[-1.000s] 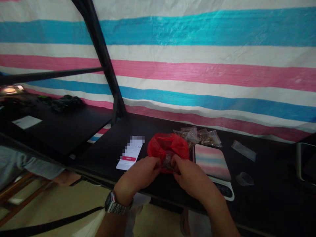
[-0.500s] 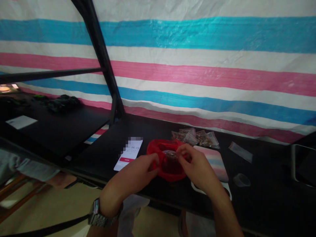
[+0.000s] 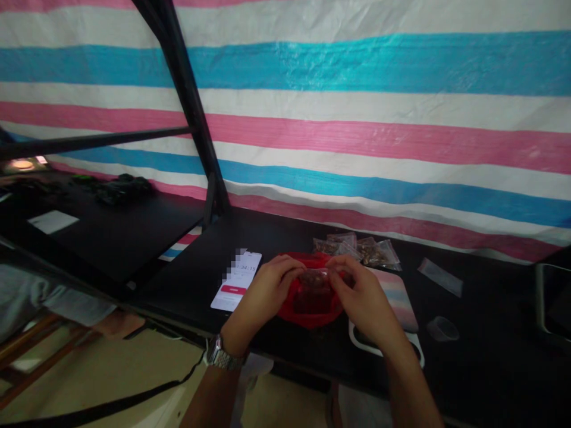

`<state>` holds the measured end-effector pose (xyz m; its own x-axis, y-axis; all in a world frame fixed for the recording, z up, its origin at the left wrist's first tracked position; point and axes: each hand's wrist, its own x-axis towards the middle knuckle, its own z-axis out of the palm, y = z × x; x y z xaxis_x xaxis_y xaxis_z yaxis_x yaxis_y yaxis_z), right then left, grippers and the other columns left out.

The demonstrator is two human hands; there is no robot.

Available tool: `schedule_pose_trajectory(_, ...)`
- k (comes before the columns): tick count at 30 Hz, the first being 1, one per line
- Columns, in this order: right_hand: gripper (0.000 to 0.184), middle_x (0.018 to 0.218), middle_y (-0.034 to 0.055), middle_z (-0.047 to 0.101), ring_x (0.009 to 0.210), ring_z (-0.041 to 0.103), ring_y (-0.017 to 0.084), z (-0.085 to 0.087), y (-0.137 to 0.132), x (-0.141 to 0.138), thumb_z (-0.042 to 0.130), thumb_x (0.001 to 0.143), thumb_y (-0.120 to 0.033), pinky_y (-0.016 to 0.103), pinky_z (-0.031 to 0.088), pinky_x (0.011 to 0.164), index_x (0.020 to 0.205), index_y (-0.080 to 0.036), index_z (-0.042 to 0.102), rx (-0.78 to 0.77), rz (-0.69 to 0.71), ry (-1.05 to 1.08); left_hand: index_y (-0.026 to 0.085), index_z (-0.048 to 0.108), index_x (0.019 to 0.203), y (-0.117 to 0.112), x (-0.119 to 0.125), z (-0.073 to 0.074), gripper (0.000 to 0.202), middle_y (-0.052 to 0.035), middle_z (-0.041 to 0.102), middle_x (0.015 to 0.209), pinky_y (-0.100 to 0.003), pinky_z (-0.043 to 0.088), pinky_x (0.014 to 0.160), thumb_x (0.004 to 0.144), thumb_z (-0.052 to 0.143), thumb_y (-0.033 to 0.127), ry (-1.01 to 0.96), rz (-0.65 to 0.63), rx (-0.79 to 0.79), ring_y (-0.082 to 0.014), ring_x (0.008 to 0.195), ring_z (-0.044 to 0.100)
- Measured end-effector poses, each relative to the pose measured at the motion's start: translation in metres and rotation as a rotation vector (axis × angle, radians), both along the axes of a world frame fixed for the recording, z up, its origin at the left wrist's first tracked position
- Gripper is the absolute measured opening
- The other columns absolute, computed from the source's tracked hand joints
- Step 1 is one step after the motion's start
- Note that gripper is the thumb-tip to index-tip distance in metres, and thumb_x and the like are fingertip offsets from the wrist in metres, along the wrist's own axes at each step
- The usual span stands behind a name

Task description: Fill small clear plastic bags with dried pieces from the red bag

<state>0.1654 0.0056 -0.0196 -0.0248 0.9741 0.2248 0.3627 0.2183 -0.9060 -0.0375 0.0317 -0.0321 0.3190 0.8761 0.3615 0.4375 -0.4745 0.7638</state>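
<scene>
My left hand and my right hand are close together over an open red plastic bag. Both pinch the upper edge of a small clear zip bag, one at each side. Dark contents show inside the red bag, too dim to make out. Just behind my hands lie several clear zip bags with small brown pieces in them. Partly under my right forearm is a white-rimmed device, which looks like a small scale; its shiny plate shows pink and blue stripes.
A lit phone lies left of the red bag. To the right are a flat clear zip bag, a small clear cup and a grey-framed object. A black post rises at left. Part of another person shows at lower left.
My left hand has moved from the red bag's rim to the small zip bag, beside my right hand. The zip bag is now stretched between both hands. The view has shifted slightly.
</scene>
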Motion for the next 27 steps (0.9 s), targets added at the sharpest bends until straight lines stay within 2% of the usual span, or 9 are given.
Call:
schedule_pose_trajectory(2, 0.015, 0.091, 0.0025, 0.078, 0.081, 0.073, 0.021, 0.001, -0.002, 0.000, 0.057, 0.096, -0.034, 0.032, 0.053, 0.074, 0.099, -0.024, 0.069, 0.005, -0.012, -0.045, 0.023, 0.078, 0.099, 0.000, 0.000, -0.001, 0.023, -0.0045, 0.080, 0.104, -0.033, 0.053, 0.094, 0.103, 0.055, 0.019, -0.045, 0.032, 0.020, -0.0218, 0.099, 0.072)
schedule_pose_trajectory(6, 0.024, 0.097, 0.0039, 0.080, 0.092, 0.074, 0.026, 0.003, -0.005, -0.002, 0.063, 0.097, -0.038, 0.036, 0.052, 0.082, 0.116, -0.026, 0.071, 0.017, -0.081, -0.235, 0.023, 0.078, 0.102, -0.002, 0.004, -0.003, 0.019, -0.0031, 0.081, 0.102, -0.030, 0.053, 0.090, 0.103, 0.060, 0.026, -0.121, 0.079, -0.007, -0.0208, 0.096, 0.074)
schedule_pose_trajectory(10, 0.016, 0.107, 0.0066, 0.083, 0.100, 0.076, 0.028, -0.002, -0.002, -0.006, 0.062, 0.099, -0.032, 0.039, 0.052, 0.090, 0.104, -0.025, 0.077, -0.037, -0.089, -0.327, 0.023, 0.078, 0.104, -0.004, 0.006, -0.004, 0.019, -0.0024, 0.081, 0.102, -0.028, 0.054, 0.084, 0.103, 0.060, 0.030, -0.188, 0.114, -0.045, -0.0198, 0.094, 0.074)
schedule_pose_trajectory(13, 0.021, 0.114, 0.0079, 0.083, 0.104, 0.076, 0.029, -0.007, 0.002, -0.009, 0.059, 0.102, -0.029, 0.040, 0.053, 0.092, 0.109, -0.024, 0.078, -0.047, -0.079, -0.318, 0.022, 0.077, 0.102, -0.004, 0.007, -0.005, 0.020, -0.0019, 0.080, 0.098, -0.028, 0.054, 0.082, 0.103, 0.059, 0.031, -0.213, 0.072, -0.090, -0.0191, 0.090, 0.074)
schedule_pose_trajectory(17, 0.019, 0.111, 0.0084, 0.082, 0.105, 0.075, 0.028, -0.011, 0.004, -0.016, 0.061, 0.100, -0.021, 0.040, 0.052, 0.096, 0.107, -0.022, 0.079, -0.025, -0.066, -0.397, 0.021, 0.075, 0.096, -0.001, 0.010, -0.012, 0.017, -0.0027, 0.079, 0.097, -0.028, 0.054, 0.083, 0.100, 0.060, 0.028, -0.240, 0.029, -0.127, -0.0191, 0.092, 0.073)
schedule_pose_trajectory(20, 0.019, 0.116, 0.0089, 0.080, 0.110, 0.074, 0.028, -0.012, 0.002, -0.019, 0.064, 0.099, -0.017, 0.040, 0.052, 0.099, 0.112, -0.021, 0.077, -0.020, -0.068, -0.454, 0.021, 0.072, 0.096, 0.001, 0.012, -0.018, 0.017, -0.0017, 0.075, 0.089, -0.028, 0.054, 0.074, 0.100, 0.060, 0.032, -0.329, 0.022, -0.160, -0.0174, 0.080, 0.071)
schedule_pose_trajectory(24, 0.031, 0.126, 0.0149, 0.077, 0.117, 0.072, 0.032, -0.014, 0.000, -0.019, 0.067, 0.095, -0.013, 0.042, 0.052, 0.100, 0.126, -0.016, 0.074, -0.120, -0.069, -0.633, 0.020, 0.068, 0.096, 0.004, 0.010, -0.021, 0.018, 0.0032, 0.066, 0.071, -0.026, 0.052, 0.067, 0.101, 0.059, 0.035, -0.431, 0.062, -0.192, -0.0152, 0.066, 0.066)
schedule_pose_trajectory(27, 0.024, 0.120, 0.0123, 0.080, 0.114, 0.074, 0.031, -0.014, 0.000, -0.016, 0.064, 0.099, -0.015, 0.040, 0.052, 0.099, 0.118, -0.018, 0.078, -0.168, -0.037, -0.660, 0.020, 0.067, 0.094, 0.004, 0.008, -0.019, 0.017, 0.0037, 0.064, 0.068, -0.026, 0.052, 0.066, 0.100, 0.060, 0.034, -0.454, 0.052, -0.207, -0.0147, 0.065, 0.065)
